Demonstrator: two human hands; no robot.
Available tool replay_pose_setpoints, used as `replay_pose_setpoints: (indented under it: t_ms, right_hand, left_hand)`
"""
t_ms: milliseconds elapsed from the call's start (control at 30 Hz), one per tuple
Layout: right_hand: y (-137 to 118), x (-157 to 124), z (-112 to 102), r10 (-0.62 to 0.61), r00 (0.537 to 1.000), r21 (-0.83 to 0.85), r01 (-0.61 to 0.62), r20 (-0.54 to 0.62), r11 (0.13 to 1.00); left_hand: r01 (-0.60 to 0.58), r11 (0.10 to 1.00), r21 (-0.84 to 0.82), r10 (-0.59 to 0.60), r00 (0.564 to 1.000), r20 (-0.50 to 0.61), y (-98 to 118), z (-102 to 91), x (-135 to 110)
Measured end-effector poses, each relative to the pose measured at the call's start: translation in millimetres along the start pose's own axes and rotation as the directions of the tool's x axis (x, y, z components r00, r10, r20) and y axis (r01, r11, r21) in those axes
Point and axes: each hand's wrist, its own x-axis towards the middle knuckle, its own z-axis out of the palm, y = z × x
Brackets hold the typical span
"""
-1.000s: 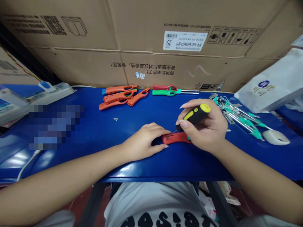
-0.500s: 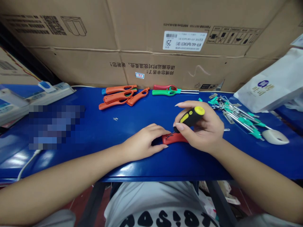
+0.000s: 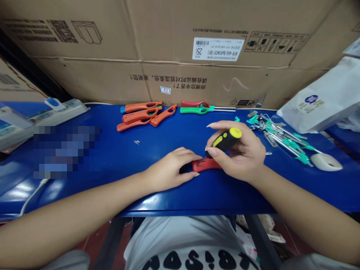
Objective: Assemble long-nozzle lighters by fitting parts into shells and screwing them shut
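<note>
A red lighter handle (image 3: 206, 164) lies flat on the blue table (image 3: 157, 150) in front of me. My left hand (image 3: 170, 169) rests curled on the table with its fingertips pressed on the handle's left end. My right hand (image 3: 239, 154) is wrapped round a small black-and-yellow screwdriver (image 3: 225, 140), its thin tip touching the red handle near my left fingertips. The handle's right part is hidden under my right hand.
Several orange lighter handles (image 3: 142, 115) and a red and a green long lighter (image 3: 202, 107) lie at the back. A heap of teal-and-metal lighter parts (image 3: 281, 137), a white oval piece (image 3: 326, 162) and a white bag (image 3: 320, 101) sit right. Cardboard boxes (image 3: 180, 52) wall the back; a power strip (image 3: 59, 112) lies left.
My right hand has tilted the screwdriver handle a little lower and to the left while its tip stays on the red handle. The left hand has not moved.
</note>
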Motion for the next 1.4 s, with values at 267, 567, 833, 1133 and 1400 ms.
replay_pose_setpoints:
  t_ms: [267, 567, 833, 1133, 1400]
  right_hand:
    - [-0.2, -0.4, -0.6, -0.010, 1.000, 0.013, 0.010, -0.023, 1.000]
    - [2.2, -1.2, -0.3, 0.014, 1.000, 0.045, -0.015, 0.007, 0.999]
    - [7.4, 0.8, 5.8, -0.049, 0.999, 0.016, 0.049, -0.013, 0.999]
    - [-8.4, 39.1, -12.3, 0.092, 0.900, -0.036, -0.085, 0.425, 0.996]
    - [24.4, 30.4, 0.5, 0.019, 0.993, -0.084, -0.009, 0.118, 0.996]
  left_hand:
    - [0.002, 1.000, 0.000, -0.002, 1.000, 0.001, 0.8, -0.4, -0.1]
    - [0.000, 1.000, 0.007, 0.000, 1.000, 0.005, -0.4, -0.3, -0.7]
    - [0.047, 0.998, -0.032, -0.047, 0.999, -0.002, -2.4, 1.3, 2.5]
    - [0.178, 0.981, -0.078, -0.181, 0.983, -0.028, 2.8, 3.2, 16.1]
    - [0.153, 0.988, -0.019, -0.153, 0.988, -0.006, 1.2, -1.8, 27.9]
